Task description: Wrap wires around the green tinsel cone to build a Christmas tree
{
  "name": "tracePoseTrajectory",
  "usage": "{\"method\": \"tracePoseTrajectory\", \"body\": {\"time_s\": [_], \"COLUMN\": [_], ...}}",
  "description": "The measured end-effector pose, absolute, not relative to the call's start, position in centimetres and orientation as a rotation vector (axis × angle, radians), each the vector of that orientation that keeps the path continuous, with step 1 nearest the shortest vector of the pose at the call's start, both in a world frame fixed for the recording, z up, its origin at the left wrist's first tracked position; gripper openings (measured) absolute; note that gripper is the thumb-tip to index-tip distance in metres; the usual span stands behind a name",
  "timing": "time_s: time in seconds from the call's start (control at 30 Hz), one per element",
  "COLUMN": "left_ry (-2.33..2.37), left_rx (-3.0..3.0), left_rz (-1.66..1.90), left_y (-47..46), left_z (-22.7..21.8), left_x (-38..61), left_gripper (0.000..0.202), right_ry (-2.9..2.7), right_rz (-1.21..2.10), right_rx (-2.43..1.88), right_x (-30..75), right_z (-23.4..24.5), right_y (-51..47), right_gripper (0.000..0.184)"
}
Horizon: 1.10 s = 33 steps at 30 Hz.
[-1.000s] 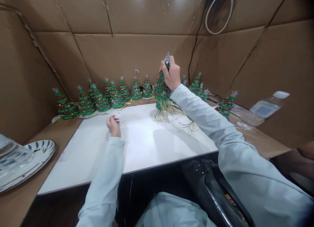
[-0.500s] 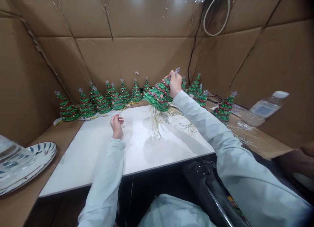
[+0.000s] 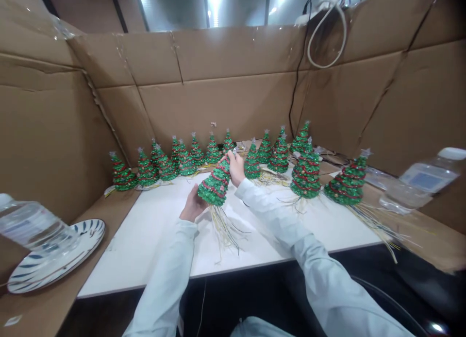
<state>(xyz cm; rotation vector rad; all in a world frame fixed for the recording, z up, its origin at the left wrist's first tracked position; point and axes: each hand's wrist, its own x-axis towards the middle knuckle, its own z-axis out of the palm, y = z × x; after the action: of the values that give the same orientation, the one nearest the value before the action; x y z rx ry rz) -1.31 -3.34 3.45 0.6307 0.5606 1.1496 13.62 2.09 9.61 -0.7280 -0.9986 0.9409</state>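
Tilted over the white board is a miniature Christmas tree (image 3: 215,184), green tinsel with red garland. My right hand (image 3: 237,169) is closed round its upper end, just below the small star. At the lower left side of the tree, my left hand (image 3: 192,205) grips the base, its fingertips partly hidden behind the tinsel. Thin yellowish and dark wires (image 3: 223,225) hang loose from the underside towards the board.
Several finished-looking trees stand in a row at the back, with a larger tree (image 3: 306,174) and another tree (image 3: 347,181) at right. A white board (image 3: 153,249) covers the middle. Water bottles (image 3: 424,179) and a patterned plate (image 3: 91,230) flank it. Cardboard walls (image 3: 225,104) enclose the table.
The tree in my right hand has come lower, nearer to me and to the left. My left hand, apart from it before, now holds its base. The camera view has tilted up.
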Motion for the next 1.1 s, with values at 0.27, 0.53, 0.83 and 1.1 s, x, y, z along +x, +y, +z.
{"method": "tracePoseTrajectory", "body": {"time_s": [0.27, 0.53, 0.83, 1.1], "left_ry": [0.396, 0.414, 0.450, 0.454], "left_rx": [0.590, 0.523, 0.522, 0.579], "left_rz": [1.193, 1.172, 1.135, 0.992], "left_y": [-3.5, -3.3, -3.8, -3.7], "left_z": [3.4, 2.9, 3.1, 2.5], "left_x": [-1.3, -1.1, -0.7, -0.5], "left_gripper": [0.037, 0.045, 0.045, 0.050], "right_ry": [-0.830, -0.821, -0.931, -0.950], "right_rz": [1.430, 1.483, 1.185, 0.874], "right_rx": [-0.559, -0.533, -0.651, -0.809], "right_x": [15.0, 14.3, 15.9, 17.9], "right_z": [9.4, 6.3, 5.3, 6.0], "right_y": [1.1, 0.0, 0.6, 0.5], "right_gripper": [0.045, 0.026, 0.050, 0.045]}}
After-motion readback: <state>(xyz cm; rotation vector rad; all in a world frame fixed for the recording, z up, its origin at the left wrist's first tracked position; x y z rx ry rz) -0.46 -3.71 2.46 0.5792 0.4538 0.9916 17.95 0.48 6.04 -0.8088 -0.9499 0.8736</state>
